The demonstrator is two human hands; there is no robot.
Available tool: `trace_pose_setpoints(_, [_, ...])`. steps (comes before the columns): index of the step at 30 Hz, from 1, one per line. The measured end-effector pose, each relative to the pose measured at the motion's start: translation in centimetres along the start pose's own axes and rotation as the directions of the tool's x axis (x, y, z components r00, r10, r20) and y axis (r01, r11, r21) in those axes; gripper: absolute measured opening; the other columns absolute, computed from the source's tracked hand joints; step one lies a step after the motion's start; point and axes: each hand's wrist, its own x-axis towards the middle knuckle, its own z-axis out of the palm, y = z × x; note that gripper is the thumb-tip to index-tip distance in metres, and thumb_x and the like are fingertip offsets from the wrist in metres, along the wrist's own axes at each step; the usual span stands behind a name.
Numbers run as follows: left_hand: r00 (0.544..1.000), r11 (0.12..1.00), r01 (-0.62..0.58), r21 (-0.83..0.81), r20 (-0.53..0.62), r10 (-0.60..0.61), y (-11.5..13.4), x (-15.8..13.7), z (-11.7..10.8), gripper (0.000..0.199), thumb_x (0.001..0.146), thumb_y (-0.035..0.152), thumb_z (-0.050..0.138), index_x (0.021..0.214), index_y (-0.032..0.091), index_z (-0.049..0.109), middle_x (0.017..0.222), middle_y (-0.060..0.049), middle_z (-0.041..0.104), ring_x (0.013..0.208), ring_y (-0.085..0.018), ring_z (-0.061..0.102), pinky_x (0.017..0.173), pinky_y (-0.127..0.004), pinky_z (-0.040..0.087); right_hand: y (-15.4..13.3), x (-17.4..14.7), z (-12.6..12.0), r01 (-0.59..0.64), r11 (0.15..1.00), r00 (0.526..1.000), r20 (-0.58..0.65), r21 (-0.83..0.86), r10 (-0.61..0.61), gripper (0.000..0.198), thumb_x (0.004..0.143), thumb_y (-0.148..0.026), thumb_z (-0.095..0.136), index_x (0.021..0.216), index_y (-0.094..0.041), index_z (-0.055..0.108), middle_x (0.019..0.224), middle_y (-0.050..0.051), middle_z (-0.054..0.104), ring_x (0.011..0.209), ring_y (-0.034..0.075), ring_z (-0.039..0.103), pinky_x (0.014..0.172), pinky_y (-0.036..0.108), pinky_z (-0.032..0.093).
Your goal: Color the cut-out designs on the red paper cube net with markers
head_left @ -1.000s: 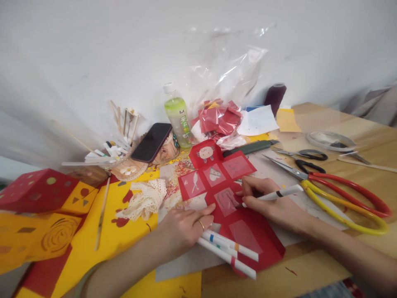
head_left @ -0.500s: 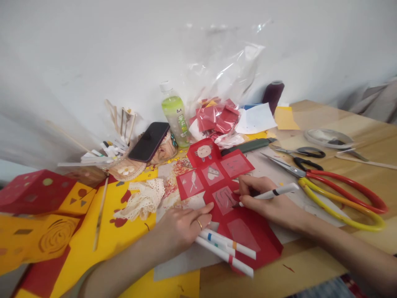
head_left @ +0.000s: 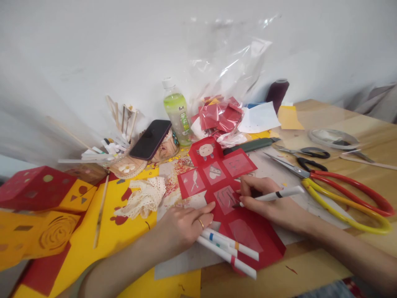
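A red paper box cutout [head_left: 263,236] lies unfolded, with clear film windows over its panels and drawings on several of them. In my right hand [head_left: 260,196] is a white marker with a black band [head_left: 285,193], its tip down on the window panel [head_left: 228,198] with dark strokes. My left hand [head_left: 189,225] is closed around several white markers [head_left: 231,252] with coloured bands, which stick out to the right below the palm. Its outstretched index finger rests on the cutout's left edge.
Large scissors [head_left: 347,186] with red and yellow handles lie at right, near a green utility knife [head_left: 256,145]. Behind stand a drink bottle [head_left: 178,111] and a plastic bag of paper scraps [head_left: 220,114]. A phone [head_left: 151,138], lace [head_left: 144,198] and paper boxes [head_left: 34,188] are at left.
The view has shifted slightly, so everything sits a little further right. Both hands keep their grips, and the right marker stays on the same panel.
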Motion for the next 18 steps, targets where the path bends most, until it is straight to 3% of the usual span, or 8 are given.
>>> trace_pose_setpoints(12, [1.000, 1.000, -0.004, -0.003, 0.003, 0.004, 0.01, -0.10, -0.03, 0.021, 0.091, 0.021, 0.041, 0.087, 0.012, 0.058, 0.105, -0.012, 0.066, 0.069, -0.015, 0.068, 0.055, -0.023, 0.056, -0.35, -0.07, -0.06, -0.003, 1.000, 1.000, 0.017, -0.029, 0.003, 0.022, 0.070, -0.014, 0.048, 0.057, -0.021, 0.033, 0.054, -0.005, 0.041, 0.053, 0.011, 0.036, 0.048, 0.025, 0.030])
trace_pose_setpoints(18, [1.000, 1.000, 0.004, 0.007, -0.011, -0.004, 0.07, -0.09, -0.08, 0.020, 0.091, 0.022, 0.042, 0.087, 0.013, 0.059, 0.105, -0.010, 0.066, 0.067, -0.015, 0.068, 0.053, -0.024, 0.056, 0.10, -0.15, -0.22, -0.012, 0.997, 0.998, -0.061, 0.081, 0.017, 0.024, 0.073, -0.016, 0.049, 0.057, -0.021, 0.033, 0.054, -0.005, 0.041, 0.054, 0.011, 0.041, 0.053, 0.026, 0.035])
